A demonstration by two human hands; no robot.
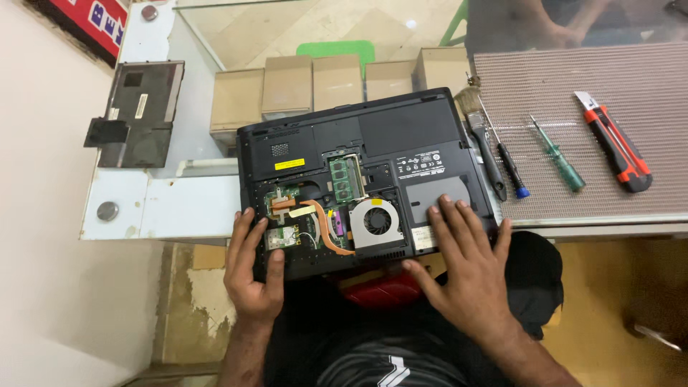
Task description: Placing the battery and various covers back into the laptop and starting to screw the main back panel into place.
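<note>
At the far left, a black access cover panel (pixel 140 111) lies on the glass table (pixel 165 208), well apart from everything else. Just right of it, a row of plain cardboard boxes (pixel 287 89) stands along the back edge of an upturned black laptop (pixel 401 132), which lies bottom side up across the table's near edge, partly overhanging toward the person's lap. Its service bay is uncovered: a green memory module (pixel 343 178) sits near the middle, a copper heat pipe (pixel 326 226) curves below it, and a round cooling fan (pixel 376 221) lies to the pipe's right.

The left hand (pixel 254 269) grips the laptop's near left corner, its fingers (pixel 247 229) spread apart and flat on the underside beside the small wireless card (pixel 281 238), thumb pressed on the front edge. The right hand (pixel 466 261) rests on the near right part of the laptop, fingers splayed apart over the hard-drive cover (pixel 441 190), palm down, clamped on nothing, with the thumb reaching under the front edge.

Right of the laptop a ribbed mat (pixel 631 72) covers the table. On it, from left to right, lie a paintbrush (pixel 484 147) touching the laptop's side, a blue-tipped screwdriver (pixel 510 166), a green-handled screwdriver (pixel 559 159) and a red and black utility knife (pixel 616 147), each near the next.
</note>
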